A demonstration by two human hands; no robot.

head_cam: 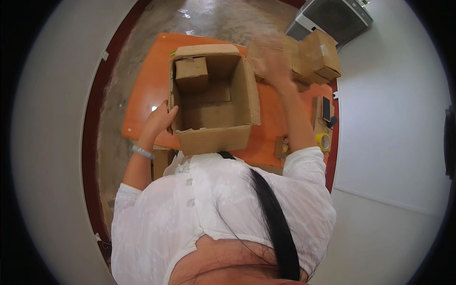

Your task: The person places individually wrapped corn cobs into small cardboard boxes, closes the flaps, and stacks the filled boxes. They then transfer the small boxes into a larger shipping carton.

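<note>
A large cardboard box stands with its top flaps spread on an orange table. Inside it, in the far left corner, sits one small cardboard box. My left hand grips the left wall of the large box, thumb over the rim. To the right of the large box, my right hand is blurred and lies over or just above a group of small cardboard boxes; whether it touches or holds one is not clear.
The orange table bears a yellow tape roll, a black phone-like object and a cardboard piece near its right edge. A large grey-and-black speaker-like unit stands beyond the boxes. A pale wall rises at the right.
</note>
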